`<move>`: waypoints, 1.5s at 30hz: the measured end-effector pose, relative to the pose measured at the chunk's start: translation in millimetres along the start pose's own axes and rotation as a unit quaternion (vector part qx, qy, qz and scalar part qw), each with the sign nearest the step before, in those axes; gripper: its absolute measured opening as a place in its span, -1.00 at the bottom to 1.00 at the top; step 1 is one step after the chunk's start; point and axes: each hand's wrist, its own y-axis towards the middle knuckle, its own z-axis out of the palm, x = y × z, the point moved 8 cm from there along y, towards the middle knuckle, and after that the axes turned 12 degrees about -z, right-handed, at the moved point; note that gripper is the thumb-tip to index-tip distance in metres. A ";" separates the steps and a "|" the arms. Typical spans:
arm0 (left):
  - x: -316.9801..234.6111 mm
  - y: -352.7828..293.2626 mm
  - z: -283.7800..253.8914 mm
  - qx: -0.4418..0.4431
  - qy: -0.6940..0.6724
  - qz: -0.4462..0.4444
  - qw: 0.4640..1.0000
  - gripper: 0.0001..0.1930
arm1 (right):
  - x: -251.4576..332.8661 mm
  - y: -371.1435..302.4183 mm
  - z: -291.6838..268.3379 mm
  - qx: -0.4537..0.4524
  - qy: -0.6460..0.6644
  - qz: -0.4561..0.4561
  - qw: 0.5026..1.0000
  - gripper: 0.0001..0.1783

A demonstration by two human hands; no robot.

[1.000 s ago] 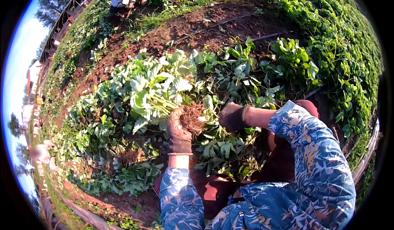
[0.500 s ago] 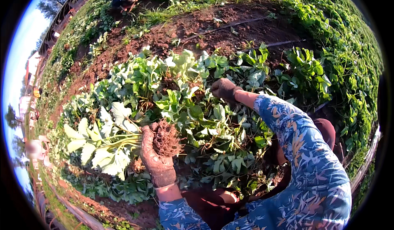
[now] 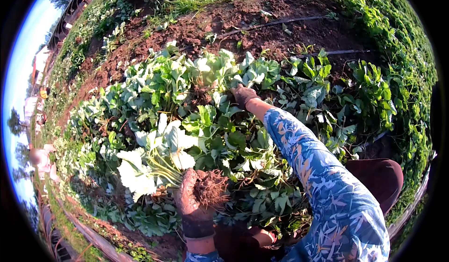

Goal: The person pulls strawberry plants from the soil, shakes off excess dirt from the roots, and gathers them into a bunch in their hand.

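My left hand, in a muddy glove, is closed round the base of an uprooted leafy plant that looks like a strawberry plant. Its pale leaves spread to the left on long stalks. A clump of brown, soil-covered roots sticks out on the right of the hand. Farther off, my gloved right hand reaches in among the leaves of the bed, just below some pale leaves. Its fingers look closed, and leaves partly hide what they hold.
Many similar plants lie thickly around both hands. Beyond them is reddish-brown soil crossed by a thin dark line. Dense green growth stands at the right. Another person is at the far left.
My left hand with the uprooted plant has moved right and nearer to me. My right hand has moved slightly left in the picture, in among the leaves; the view has shifted.
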 end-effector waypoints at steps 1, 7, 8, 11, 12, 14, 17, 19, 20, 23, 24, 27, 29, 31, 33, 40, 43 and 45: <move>1.3 -0.6 3.2 0.001 -0.002 -0.007 1.000 -0.67 | -3.3 -1.8 0.3 0.027 -0.017 0.000 0.999 -0.69; 2.1 -12.1 25.0 0.030 0.074 0.001 0.997 -0.70 | -8.3 -53.7 -6.5 0.076 0.010 -0.083 0.994 -0.55; 0.9 -14.7 27.3 0.038 0.088 0.016 0.995 -0.70 | -6.6 -68.3 -4.9 0.094 0.033 -0.094 0.991 -0.56; 8.3 -19.9 28.9 0.062 0.052 -0.013 0.997 -0.72 | -2.4 -104.4 -14.5 0.104 0.073 -0.113 0.986 -0.63; 11.0 -21.6 29.4 0.075 0.036 -0.033 0.996 -0.77 | 1.3 -111.4 -33.6 0.028 0.151 -0.134 0.979 -0.68; 9.3 -23.6 26.2 0.046 0.038 -0.014 0.998 -0.80 | -0.3 -125.8 -72.2 -0.087 0.215 -0.133 0.964 -0.72; 9.6 -38.2 34.7 0.101 -0.006 0.023 0.995 -0.78 | 0.7 -147.3 -91.3 0.009 0.514 -0.041 0.857 -0.75; 12.4 -40.1 34.1 0.095 -0.009 -0.004 0.995 -0.77 | 15.1 -165.8 -115.1 0.023 0.585 -0.034 0.810 -0.81; 12.9 -42.6 35.0 0.106 -0.009 -0.007 0.994 -0.77 | 22.3 -174.6 -130.8 0.009 0.590 -0.045 0.806 -0.81; 14.4 -48.7 35.0 0.128 0.027 -0.012 0.991 -0.79 | 49.4 -203.9 -165.8 0.028 0.583 -0.087 0.807 -0.71; 14.8 -52.4 39.1 0.165 0.015 -0.005 0.986 -0.78 | 54.6 -211.2 -176.9 0.019 0.579 -0.093 0.809 -0.66; 18.6 -55.8 34.6 0.159 0.002 -0.002 0.987 -0.77 | 57.1 -224.5 -203.6 -0.005 0.596 -0.103 0.796 -0.66; 18.3 -60.1 32.9 0.168 -0.008 0.005 0.986 -0.78 | 53.2 -226.2 -218.5 -0.033 0.665 -0.132 0.734 -0.70; 17.7 -61.9 29.1 0.159 -0.015 0.001 0.987 -0.79 | 45.3 -228.9 -244.7 -0.144 0.645 -0.254 0.706 -0.74; 17.6 -64.6 28.6 0.166 -0.008 -0.008 0.986 -0.79 | 30.8 -219.2 -214.8 -0.039 0.181 -0.169 0.968 -0.73; 8.2 -73.3 19.5 0.156 -0.031 0.035 0.987 -0.80 | 5.4 -216.9 -154.5 0.052 0.258 -0.069 0.962 -0.78; 6.8 -75.4 18.2 0.169 -0.011 0.041 0.985 -0.81 | 12.0 -225.7 -173.0 -0.072 0.156 -0.131 0.976 -0.78; 6.7 -75.2 16.3 0.183 -0.023 0.045 0.982 -0.81 | -4.6 -237.5 -175.3 -0.130 0.338 -0.026 0.932 -0.78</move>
